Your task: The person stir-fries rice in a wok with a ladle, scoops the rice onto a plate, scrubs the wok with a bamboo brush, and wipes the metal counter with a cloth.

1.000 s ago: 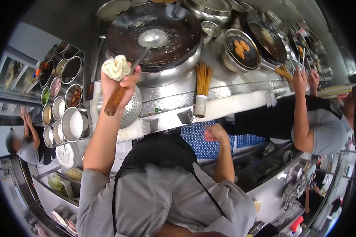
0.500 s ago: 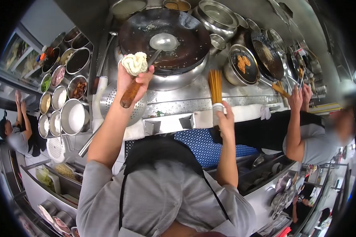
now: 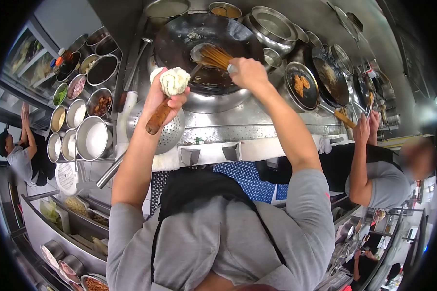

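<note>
brush handle [image 3: 232,69]: mostly hidden by right hand [image 3: 250,73] | ladle bowl [image 3: 196,52]: partly behind bristles [image 3: 215,56] | co-worker's head [image 3: 417,157]: blurred

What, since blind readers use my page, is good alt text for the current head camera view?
A person's right hand holds a brush over a large dark wok, while the left hand grips a wooden-handled ladle and a bunched white cloth. To the right are a pan of orange-brown food and a co-worker.
</note>
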`<act>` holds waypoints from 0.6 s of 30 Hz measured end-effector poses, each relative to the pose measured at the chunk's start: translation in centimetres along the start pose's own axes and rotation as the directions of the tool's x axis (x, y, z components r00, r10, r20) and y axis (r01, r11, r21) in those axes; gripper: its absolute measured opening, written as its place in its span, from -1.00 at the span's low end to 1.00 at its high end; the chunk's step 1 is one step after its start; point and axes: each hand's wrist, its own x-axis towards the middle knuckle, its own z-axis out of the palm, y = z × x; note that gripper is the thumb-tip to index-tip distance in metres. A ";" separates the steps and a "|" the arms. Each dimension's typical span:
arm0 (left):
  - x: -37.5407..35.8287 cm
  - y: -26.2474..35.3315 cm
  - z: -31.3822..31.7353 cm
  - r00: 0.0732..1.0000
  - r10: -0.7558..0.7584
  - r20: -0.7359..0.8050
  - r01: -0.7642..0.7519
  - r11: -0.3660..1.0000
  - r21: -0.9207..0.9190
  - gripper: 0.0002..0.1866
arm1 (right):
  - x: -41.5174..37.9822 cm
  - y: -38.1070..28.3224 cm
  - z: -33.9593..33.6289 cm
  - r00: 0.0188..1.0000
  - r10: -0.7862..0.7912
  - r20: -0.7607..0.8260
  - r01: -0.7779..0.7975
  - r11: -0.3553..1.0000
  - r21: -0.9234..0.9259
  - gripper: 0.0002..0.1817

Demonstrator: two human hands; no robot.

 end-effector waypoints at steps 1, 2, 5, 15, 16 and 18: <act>-0.1 0.0 -0.2 1.000 0.003 0.010 -0.003 1.000 -0.004 -0.42 | -0.8 -0.7 -1.8 0.999 0.004 -0.039 0.000 0.994 0.109 -0.58; -0.2 -0.2 -0.3 1.000 0.006 0.018 -0.006 1.000 -0.010 -0.42 | -1.6 -1.0 -1.9 1.000 -0.014 -0.027 0.017 0.993 0.120 -0.59; -0.4 -0.2 0.0 0.999 0.036 0.006 -0.035 0.993 -0.111 -0.42 | -2.8 -1.9 -0.4 1.000 -0.023 0.014 0.019 0.972 0.236 -0.57; -0.5 -1.2 1.0 1.000 0.019 -0.003 -0.019 0.997 0.073 -0.47 | -0.5 0.1 -0.7 0.992 -0.118 0.052 0.124 0.983 -0.138 -0.70; -0.3 -0.9 1.1 0.999 0.022 0.027 -0.025 0.994 0.110 -0.45 | 0.3 0.2 -1.2 0.991 -0.115 0.066 0.126 0.971 -0.201 -0.71; -1.1 -1.0 1.3 1.000 0.009 -0.006 -0.008 0.999 0.033 -0.46 | -0.1 0.1 -3.9 0.994 -0.105 0.040 0.111 0.973 -0.203 -0.76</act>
